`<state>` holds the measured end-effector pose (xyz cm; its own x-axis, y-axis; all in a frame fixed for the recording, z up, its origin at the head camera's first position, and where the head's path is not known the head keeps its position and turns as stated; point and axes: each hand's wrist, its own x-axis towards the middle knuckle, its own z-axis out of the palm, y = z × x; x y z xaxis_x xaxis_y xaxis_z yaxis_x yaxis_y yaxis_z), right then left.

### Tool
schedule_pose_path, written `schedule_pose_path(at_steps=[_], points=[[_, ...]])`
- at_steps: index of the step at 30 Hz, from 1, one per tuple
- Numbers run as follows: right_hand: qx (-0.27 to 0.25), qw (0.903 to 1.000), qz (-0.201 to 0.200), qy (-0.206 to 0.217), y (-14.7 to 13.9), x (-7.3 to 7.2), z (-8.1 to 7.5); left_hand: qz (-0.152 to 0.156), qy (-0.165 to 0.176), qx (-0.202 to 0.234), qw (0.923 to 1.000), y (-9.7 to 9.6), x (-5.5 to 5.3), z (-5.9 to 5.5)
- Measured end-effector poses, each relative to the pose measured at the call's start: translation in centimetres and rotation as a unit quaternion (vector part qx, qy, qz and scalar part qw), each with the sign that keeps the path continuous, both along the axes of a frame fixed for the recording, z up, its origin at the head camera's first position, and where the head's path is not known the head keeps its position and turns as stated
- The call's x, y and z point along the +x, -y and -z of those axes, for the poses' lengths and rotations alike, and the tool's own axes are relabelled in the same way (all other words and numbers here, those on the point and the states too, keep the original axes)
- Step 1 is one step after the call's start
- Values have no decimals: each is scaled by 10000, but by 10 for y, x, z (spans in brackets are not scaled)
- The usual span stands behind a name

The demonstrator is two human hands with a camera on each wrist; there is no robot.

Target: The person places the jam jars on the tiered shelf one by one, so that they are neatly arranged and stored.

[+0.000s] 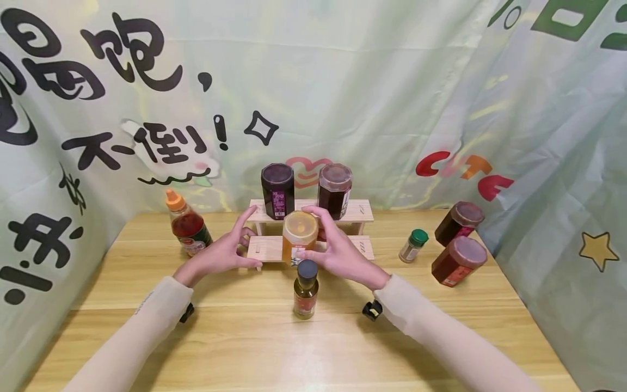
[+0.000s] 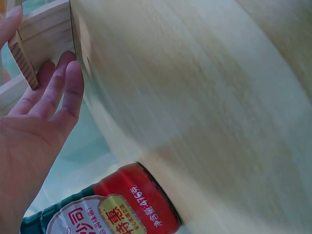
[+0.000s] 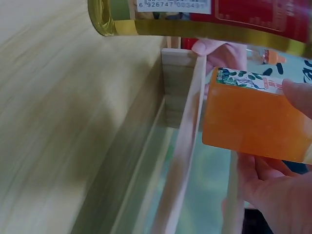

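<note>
My right hand (image 1: 338, 253) grips a jar of honey (image 1: 300, 234) with an orange-yellow lid, thumb in front and fingers round the far side. The jar stands upright at the lower step of a small two-tier wooden rack (image 1: 266, 247); in the right wrist view the honey jar (image 3: 253, 117) shows its base close to the rack's front board. My left hand (image 1: 222, 251) is spread at the rack's left end. Its thumb is at the front corner, and its fingers lie relaxed along the side. In the left wrist view that hand (image 2: 36, 126) holds no jar.
Two dark jars, a purple-labelled one (image 1: 277, 190) and a white-labelled one (image 1: 334, 190), stand on the upper tier. An oil bottle (image 1: 306, 296) stands in front, a red sauce bottle (image 1: 190, 228) left. A green-capped shaker (image 1: 412, 247) and two jars (image 1: 458, 261) are right.
</note>
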<state>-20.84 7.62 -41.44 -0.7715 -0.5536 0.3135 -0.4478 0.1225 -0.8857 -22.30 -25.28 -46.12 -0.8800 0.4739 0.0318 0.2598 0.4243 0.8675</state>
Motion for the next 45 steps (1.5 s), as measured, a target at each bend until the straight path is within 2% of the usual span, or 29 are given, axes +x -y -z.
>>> schedule_pose_path(at_steps=[5,14,17,22,33,39,45], points=[[22,10000,-19,-36,17,-6,7,21,102,26,9999,-2,2,1],[97,9999,-41,-74,31,-11,7,-21,-26,-193,9998,-2,1,2],[267,9996,59,-113,33,-12,6,-1,-40,-215,9998,-2,1,2],[699,9958,442,-396,35,-13,6,49,-54,-194,9998,-1,1,2],[957,9909,614,-723,41,-17,10,50,-20,-105,9999,1,-1,1],[851,9917,436,-857,34,-16,10,28,-21,-109,9999,0,0,4],[566,9946,219,-845,19,-11,1,-15,-38,-91,10000,2,1,3]])
